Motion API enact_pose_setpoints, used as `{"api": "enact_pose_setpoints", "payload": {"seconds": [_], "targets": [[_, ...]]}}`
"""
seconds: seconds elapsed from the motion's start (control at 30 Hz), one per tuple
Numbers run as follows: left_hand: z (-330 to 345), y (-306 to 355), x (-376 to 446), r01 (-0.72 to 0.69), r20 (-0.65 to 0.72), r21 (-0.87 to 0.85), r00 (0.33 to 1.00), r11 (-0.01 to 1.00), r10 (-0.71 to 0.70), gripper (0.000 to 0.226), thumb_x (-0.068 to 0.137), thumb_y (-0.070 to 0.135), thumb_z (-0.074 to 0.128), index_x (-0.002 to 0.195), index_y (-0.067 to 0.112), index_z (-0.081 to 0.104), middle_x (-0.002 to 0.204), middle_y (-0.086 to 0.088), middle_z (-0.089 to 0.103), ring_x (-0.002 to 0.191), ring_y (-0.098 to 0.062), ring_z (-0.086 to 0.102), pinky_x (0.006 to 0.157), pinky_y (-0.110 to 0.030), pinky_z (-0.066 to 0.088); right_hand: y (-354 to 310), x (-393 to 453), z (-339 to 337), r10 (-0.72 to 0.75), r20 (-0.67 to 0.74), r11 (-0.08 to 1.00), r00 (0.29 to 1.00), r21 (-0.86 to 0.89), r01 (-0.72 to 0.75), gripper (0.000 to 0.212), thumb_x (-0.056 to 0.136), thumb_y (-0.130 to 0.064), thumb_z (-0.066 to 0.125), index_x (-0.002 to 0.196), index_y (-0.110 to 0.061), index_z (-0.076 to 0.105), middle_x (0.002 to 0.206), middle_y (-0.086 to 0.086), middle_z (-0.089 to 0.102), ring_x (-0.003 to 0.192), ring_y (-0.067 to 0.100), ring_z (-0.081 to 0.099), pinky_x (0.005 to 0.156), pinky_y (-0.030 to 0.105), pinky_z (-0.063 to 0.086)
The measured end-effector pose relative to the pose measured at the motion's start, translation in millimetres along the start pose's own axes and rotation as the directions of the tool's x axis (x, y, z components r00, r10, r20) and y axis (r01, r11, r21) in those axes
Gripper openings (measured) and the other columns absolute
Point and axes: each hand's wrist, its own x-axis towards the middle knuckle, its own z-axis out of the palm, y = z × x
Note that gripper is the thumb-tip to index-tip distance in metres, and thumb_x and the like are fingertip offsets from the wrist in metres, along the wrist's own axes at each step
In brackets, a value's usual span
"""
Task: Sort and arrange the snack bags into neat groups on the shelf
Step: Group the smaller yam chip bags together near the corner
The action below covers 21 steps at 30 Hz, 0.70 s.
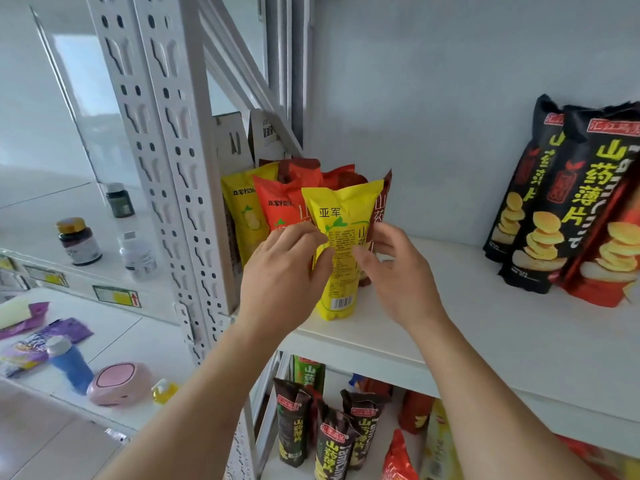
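The yellow snack bag (341, 251) stands upright near the front edge of the white shelf (485, 327), at the front of a cluster of slim bags. Both hands are on it. The left hand (284, 268) pinches its left edge between thumb and fingers, a narrow grip closed on the bag. The right hand (394, 268) presses its thumb on the bag's front, with its fingers curled round the right side, so it too is closed on the bag.

Just behind stand an orange-red bag (280, 202), another yellow bag (242, 206) at the far left against the perforated upright (173, 161), and a brown bag (382, 202) touching the held one on the right. Well apart at the right lean the large black chip bags (540, 202).

The bag is tall, narrow and light, so it may tip forward off the shelf edge if released before its base sits flat. The right fingers lie close to the brown bag; drawing them out could drag it over and topple the packed cluster behind. Colours are mixed here, so the grouping looks unfinished.
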Motion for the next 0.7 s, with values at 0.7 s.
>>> {"api": "enact_pose_setpoints", "payload": {"seconds": [0.7], "targets": [[3,-3,31,0.626,0.048,-0.397,0.744,0.671,-0.666,0.044,0.1,0.042,0.053,0.139,0.021,0.051,0.14,0.007,0.047,0.131,-0.009,0.044,0.108,-0.029,0.036,3,19,39,0.146,0.01,0.989,0.989,0.003,-0.146,0.101,0.048,-0.082,0.069,0.134,-0.043,0.035,0.127,-0.018,0.057,0.115,0.012,0.059,0.089,0.047,0.054]]}}
